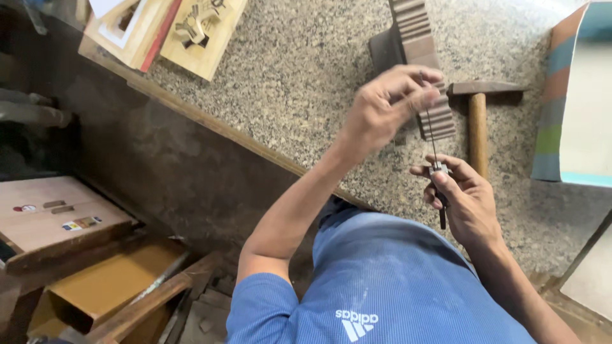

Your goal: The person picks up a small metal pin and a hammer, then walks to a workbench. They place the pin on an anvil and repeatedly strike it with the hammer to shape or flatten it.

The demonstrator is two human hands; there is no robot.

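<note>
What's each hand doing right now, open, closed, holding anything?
Left hand: closed, fingertips pinching the top end of a thin blade.
Right hand: closed around a small dark tool handle at the blade's lower end.

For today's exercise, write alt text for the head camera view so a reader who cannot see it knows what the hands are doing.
Over a speckled stone worktop, a person's left hand pinches the top of a thin wire-like blade while the right hand grips a small dark-handled tool at its lower end. A hammer and a ridged wooden block lie just beyond the hands.

Speckled grey granite counter [306,76], brown-handled hammer [477,127], blue striped shirt [395,274].
</note>
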